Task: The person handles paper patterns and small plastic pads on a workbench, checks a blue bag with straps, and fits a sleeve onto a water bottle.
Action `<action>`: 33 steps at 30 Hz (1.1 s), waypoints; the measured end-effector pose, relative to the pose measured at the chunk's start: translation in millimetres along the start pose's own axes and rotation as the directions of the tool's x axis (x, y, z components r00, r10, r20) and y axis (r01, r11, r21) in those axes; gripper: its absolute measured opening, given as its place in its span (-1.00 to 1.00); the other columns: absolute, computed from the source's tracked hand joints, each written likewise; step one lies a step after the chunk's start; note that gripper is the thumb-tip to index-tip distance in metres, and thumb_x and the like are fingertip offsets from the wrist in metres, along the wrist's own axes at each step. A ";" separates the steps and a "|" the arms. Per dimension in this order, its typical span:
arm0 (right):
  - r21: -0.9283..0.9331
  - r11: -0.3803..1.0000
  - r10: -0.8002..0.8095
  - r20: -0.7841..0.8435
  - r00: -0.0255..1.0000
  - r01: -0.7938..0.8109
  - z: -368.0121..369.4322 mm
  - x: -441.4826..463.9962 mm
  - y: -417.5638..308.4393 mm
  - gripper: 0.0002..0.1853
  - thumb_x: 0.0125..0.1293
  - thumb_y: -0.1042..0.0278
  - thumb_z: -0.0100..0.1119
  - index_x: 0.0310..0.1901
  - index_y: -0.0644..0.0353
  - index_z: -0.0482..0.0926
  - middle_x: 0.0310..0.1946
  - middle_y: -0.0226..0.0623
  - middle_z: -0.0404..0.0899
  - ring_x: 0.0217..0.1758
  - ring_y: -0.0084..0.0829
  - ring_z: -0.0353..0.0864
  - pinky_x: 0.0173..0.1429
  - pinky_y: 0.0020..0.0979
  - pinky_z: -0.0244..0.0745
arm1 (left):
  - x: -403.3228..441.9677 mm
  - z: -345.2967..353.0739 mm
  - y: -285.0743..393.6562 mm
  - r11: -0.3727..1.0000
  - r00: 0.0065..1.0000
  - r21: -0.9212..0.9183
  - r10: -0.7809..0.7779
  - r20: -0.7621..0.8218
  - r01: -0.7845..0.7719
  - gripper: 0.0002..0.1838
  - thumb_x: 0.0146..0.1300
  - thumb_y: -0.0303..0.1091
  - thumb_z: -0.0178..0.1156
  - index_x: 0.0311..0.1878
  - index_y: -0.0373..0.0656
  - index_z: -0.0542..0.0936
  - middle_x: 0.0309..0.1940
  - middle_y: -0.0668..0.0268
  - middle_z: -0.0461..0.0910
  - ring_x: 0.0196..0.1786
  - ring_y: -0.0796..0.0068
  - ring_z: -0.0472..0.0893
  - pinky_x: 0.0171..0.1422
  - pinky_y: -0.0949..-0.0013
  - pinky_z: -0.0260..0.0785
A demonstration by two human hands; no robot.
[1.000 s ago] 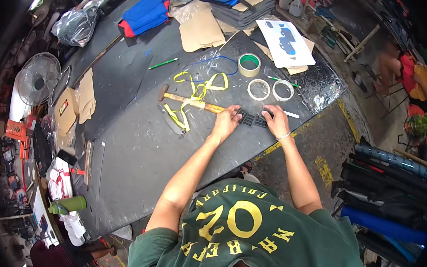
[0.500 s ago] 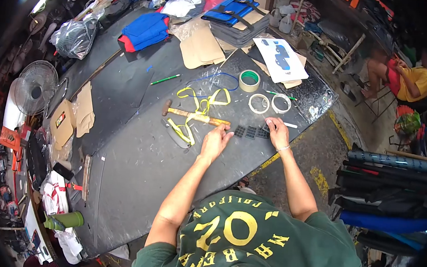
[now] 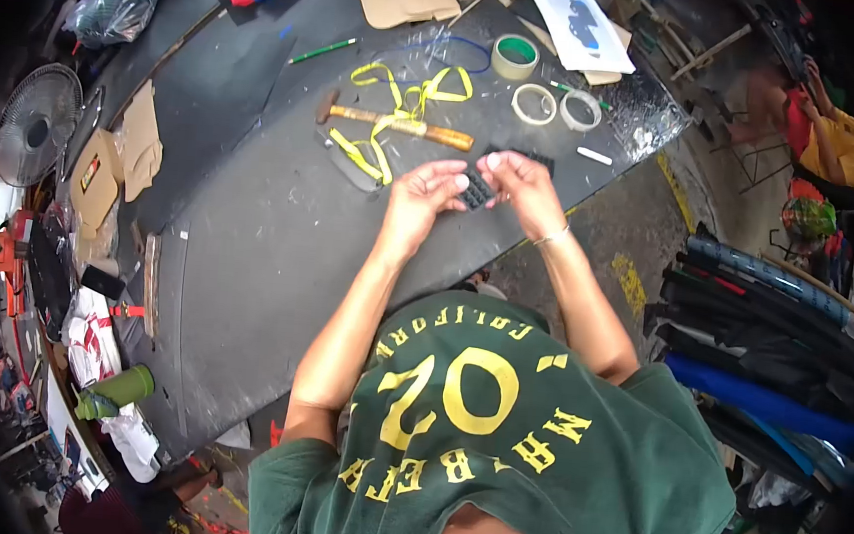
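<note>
Between my two hands is a small black piece with a grid-like, ridged face (image 3: 475,192), held above the table near its front edge. My left hand (image 3: 417,201) pinches it from the left with thumb and fingers. From the other side my right hand (image 3: 523,189) has its fingers closed on the piece's upper right edge. More black pieces (image 3: 546,162) lie on the table, partly hidden behind my right hand. Just beyond my hands rests a hammer (image 3: 447,136) with a worn wooden handle, and a yellow strap (image 3: 399,122) is looped across it.
Tape rolls (image 3: 515,57) and a white stick (image 3: 594,156) lie to the right on the dark table (image 3: 280,225). A green pencil (image 3: 322,51) is farther back. A fan (image 3: 37,126) stands at left. Rolled material (image 3: 762,344) is stacked at right; a seated person (image 3: 837,149) is beyond.
Both hands have come closer together and nearer my body. One black piece has been lifted from the row on the table and is now between them. The view has tilted downward.
</note>
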State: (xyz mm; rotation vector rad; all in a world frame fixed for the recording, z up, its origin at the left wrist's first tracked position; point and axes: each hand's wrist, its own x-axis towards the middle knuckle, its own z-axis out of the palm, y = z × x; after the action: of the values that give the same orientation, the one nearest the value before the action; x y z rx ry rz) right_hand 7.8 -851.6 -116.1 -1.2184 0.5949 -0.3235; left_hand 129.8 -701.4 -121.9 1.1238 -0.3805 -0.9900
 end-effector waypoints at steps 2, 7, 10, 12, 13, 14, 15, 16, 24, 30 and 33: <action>-0.025 0.999 -0.029 0.063 0.998 0.031 4.0 -6.8 -11.1 -0.75 0.52 0.27 0.20 -0.03 0.31 0.70 -0.27 -0.45 0.68 -0.25 -0.67 0.61 -0.25 -0.54 0.60 | -4.7 -3.9 5.5 1.000 1.000 -0.005 0.005 -0.001 -0.005 -0.66 0.37 -0.45 0.34 0.16 -0.33 0.62 -0.15 0.26 0.74 -0.25 0.59 0.68 -0.14 0.51 0.60; -0.278 0.953 -0.067 0.202 0.977 0.123 6.5 -15.4 -37.5 -0.74 0.47 0.32 0.25 0.02 0.34 0.72 -0.22 -0.38 0.74 -0.26 -0.67 0.65 -0.21 -0.55 0.62 | -14.4 0.3 22.0 0.992 0.996 0.091 0.086 0.003 -0.086 -0.64 0.36 -0.46 0.35 0.17 -0.35 0.61 -0.11 0.24 0.74 -0.22 0.61 0.67 -0.11 0.51 0.59; -0.395 0.904 -0.108 0.156 0.982 0.162 11.0 -18.9 -47.1 -0.77 0.44 0.35 0.28 -0.02 0.33 0.73 -0.33 -0.43 0.74 -0.36 -0.69 0.63 -0.25 -0.58 0.59 | -18.9 7.8 31.6 0.983 0.993 0.142 0.119 0.013 -0.120 -0.63 0.35 -0.46 0.36 0.18 -0.36 0.61 -0.08 0.22 0.73 -0.16 0.61 0.67 -0.09 0.50 0.59; -0.434 0.882 -0.148 0.118 0.982 0.185 9.9 -18.1 -46.8 -0.77 0.43 0.34 0.29 -0.04 0.32 0.74 -0.37 -0.46 0.73 -0.40 -0.71 0.61 -0.29 -0.58 0.57 | -23.4 15.3 36.5 0.979 0.990 0.147 0.139 0.021 -0.141 -0.61 0.34 -0.46 0.37 0.21 -0.34 0.60 -0.08 0.22 0.73 -0.13 0.60 0.67 -0.06 0.49 0.58; -0.453 0.870 -0.168 0.100 0.981 0.195 9.8 -18.2 -46.3 -0.78 0.42 0.33 0.30 -0.05 0.31 0.74 -0.39 -0.47 0.72 -0.42 -0.72 0.61 -0.30 -0.58 0.56 | -25.2 16.6 36.0 0.974 0.988 0.165 0.154 0.018 -0.154 -0.59 0.35 -0.45 0.37 0.23 -0.32 0.59 -0.07 0.22 0.73 -0.12 0.60 0.67 -0.06 0.49 0.58; -0.449 0.870 -0.184 0.091 0.979 0.205 10.4 -18.9 -45.8 -0.78 0.42 0.33 0.31 -0.06 0.30 0.74 -0.41 -0.48 0.72 -0.43 -0.73 0.60 -0.32 -0.58 0.56 | -26.6 17.3 35.4 0.969 0.986 0.183 0.168 0.016 -0.168 -0.57 0.35 -0.45 0.37 0.25 -0.30 0.58 -0.06 0.22 0.73 -0.11 0.61 0.67 -0.05 0.49 0.58; -0.445 0.869 -0.200 0.083 0.976 0.216 11.6 -19.8 -45.5 -0.79 0.41 0.33 0.32 -0.07 0.30 0.74 -0.42 -0.48 0.72 -0.44 -0.74 0.59 -0.33 -0.58 0.55 | -27.3 17.5 34.9 0.962 0.983 0.202 0.184 0.013 -0.183 -0.56 0.35 -0.44 0.37 0.27 -0.29 0.58 -0.05 0.21 0.73 -0.11 0.61 0.67 -0.04 0.48 0.58; -0.442 0.868 -0.215 0.076 0.974 0.226 12.8 -20.9 -45.0 -0.79 0.41 0.33 0.32 -0.07 0.29 0.75 -0.43 -0.49 0.71 -0.45 -0.75 0.59 -0.34 -0.58 0.55 | -27.5 16.3 33.4 0.956 0.982 0.227 0.191 0.001 -0.186 -0.57 0.36 -0.43 0.37 0.27 -0.28 0.58 -0.05 0.22 0.73 -0.12 0.61 0.68 -0.04 0.48 0.58; -0.478 0.849 -0.244 0.021 0.970 0.224 20.5 -28.3 -40.4 -0.80 0.36 0.37 0.33 -0.09 0.30 0.73 -0.45 -0.48 0.71 -0.43 -0.76 0.58 -0.33 -0.59 0.52 | -31.0 14.8 33.8 0.850 0.950 0.482 0.295 -0.101 -0.212 -0.79 0.42 -0.36 0.31 0.01 -0.26 0.72 -0.28 0.34 0.76 -0.31 0.69 0.66 -0.15 0.49 0.53; -0.610 0.740 -0.125 0.290 0.949 0.284 2.5 -37.6 -45.6 -0.81 0.43 0.36 0.22 -0.09 0.31 0.65 -0.34 -0.30 0.70 -0.29 -0.56 0.63 -0.15 -0.43 0.53 | -40.2 1.9 38.1 0.700 0.968 0.669 0.158 0.194 -0.248 -0.80 0.49 -0.29 0.23 -0.15 -0.25 0.66 -0.42 0.34 0.61 -0.35 0.62 0.56 -0.18 0.45 0.44; -0.588 0.738 -0.108 0.382 0.918 0.331 -5.9 -38.5 -33.1 -0.79 0.50 0.32 0.14 -0.05 0.29 0.62 -0.28 -0.18 0.68 -0.22 -0.39 0.62 -0.03 -0.32 0.51 | -49.8 5.0 23.2 0.665 0.982 0.724 0.091 0.164 -0.182 -0.73 0.55 -0.21 0.14 -0.17 -0.25 0.56 -0.53 0.34 0.49 -0.43 0.55 0.49 -0.26 0.38 0.39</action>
State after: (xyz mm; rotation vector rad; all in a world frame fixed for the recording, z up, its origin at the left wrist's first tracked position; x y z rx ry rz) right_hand -24.1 -846.3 -76.5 -1.9829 0.2608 -0.1023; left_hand 110.2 -661.8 -89.0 1.7440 -1.0173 -0.7671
